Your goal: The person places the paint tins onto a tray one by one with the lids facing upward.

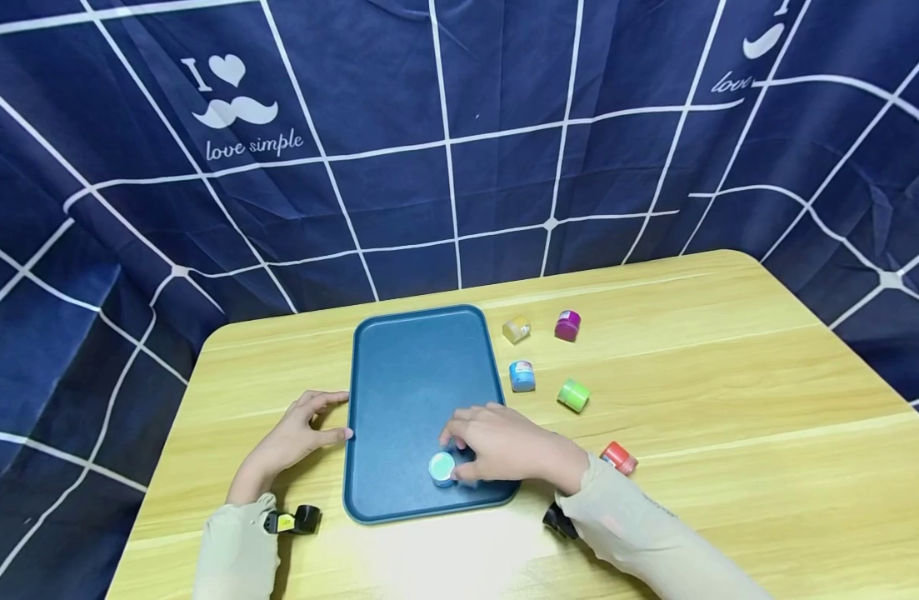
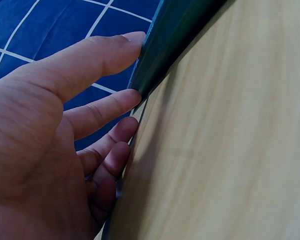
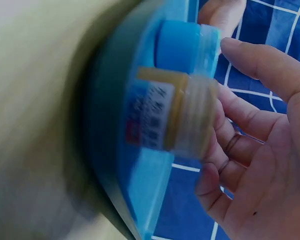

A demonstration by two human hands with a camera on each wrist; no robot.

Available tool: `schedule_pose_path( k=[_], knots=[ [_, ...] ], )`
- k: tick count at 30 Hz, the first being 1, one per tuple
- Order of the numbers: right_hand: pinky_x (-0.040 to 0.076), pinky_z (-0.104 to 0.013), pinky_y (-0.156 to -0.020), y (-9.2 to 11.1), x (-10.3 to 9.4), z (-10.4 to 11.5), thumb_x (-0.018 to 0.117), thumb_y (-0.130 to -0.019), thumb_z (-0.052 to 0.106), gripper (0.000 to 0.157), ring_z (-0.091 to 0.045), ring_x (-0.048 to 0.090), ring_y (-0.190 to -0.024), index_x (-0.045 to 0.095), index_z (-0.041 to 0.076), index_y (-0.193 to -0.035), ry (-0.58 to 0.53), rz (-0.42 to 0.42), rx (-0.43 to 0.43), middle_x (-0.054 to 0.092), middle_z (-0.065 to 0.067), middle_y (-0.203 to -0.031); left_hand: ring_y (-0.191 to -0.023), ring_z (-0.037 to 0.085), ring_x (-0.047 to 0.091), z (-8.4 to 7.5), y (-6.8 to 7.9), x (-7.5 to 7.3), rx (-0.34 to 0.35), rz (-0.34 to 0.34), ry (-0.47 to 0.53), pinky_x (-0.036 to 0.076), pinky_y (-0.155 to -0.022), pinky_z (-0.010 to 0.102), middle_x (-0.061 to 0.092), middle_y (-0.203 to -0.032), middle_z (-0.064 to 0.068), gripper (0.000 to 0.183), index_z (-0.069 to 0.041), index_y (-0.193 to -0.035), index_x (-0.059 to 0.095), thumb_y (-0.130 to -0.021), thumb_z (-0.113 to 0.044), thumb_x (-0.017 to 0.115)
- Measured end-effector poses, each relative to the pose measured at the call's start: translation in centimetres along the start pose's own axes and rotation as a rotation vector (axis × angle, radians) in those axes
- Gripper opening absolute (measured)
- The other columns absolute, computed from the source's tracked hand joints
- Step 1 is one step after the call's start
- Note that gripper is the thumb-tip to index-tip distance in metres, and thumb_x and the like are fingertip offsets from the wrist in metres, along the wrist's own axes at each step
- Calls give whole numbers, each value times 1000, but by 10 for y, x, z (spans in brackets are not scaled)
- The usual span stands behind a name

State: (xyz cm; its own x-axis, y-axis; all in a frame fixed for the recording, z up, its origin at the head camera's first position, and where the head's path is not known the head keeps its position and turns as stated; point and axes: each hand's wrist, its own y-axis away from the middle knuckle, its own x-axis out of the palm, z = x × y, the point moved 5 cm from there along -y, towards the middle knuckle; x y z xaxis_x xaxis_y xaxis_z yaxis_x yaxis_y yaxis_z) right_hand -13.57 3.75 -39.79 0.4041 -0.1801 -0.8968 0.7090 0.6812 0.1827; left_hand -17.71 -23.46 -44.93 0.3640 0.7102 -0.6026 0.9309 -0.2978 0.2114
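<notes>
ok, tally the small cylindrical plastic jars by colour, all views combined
Blue cylindrical plastic jars: 2
Yellow to golden-brown cylindrical plastic jars: 2 (one seen only in the right wrist view)
Purple cylindrical plastic jar: 1
Green cylindrical plastic jar: 1
Red cylindrical plastic jar: 1
Total: 7

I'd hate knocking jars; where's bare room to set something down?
Bare: the blue tray's far half; the wooden tabletop right of the red jar. Crowded: the tray's near end, around the mint-topped jar and right grip; just right of the tray, by the yellow jar and blue jar.
</notes>
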Motion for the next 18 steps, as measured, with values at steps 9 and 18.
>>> schedule_pose_path(
  k=[9,18],
  knots=[
    [40,-31,-81,14,-22,-7,69,-86,36,37,-9,48,-85,66,16,-117,-43,-32,36,58,3,-94,-130,36,32,4,-2,1,-3,-2,-3,30,-106,61,44,-137,13,67,-11,-141,49,-84,-36,73],
    [44,-32,-78,34,-41,-25,69,-87,34,37,-9,49,-81,65,13,-117,-46,-80,30,61,1,-97,-129,37,33,4,-2,0,10,-8,-14,29,-105,62,44,-136,15,67,-9,-140,49,-84,-36,73]
  ],
)
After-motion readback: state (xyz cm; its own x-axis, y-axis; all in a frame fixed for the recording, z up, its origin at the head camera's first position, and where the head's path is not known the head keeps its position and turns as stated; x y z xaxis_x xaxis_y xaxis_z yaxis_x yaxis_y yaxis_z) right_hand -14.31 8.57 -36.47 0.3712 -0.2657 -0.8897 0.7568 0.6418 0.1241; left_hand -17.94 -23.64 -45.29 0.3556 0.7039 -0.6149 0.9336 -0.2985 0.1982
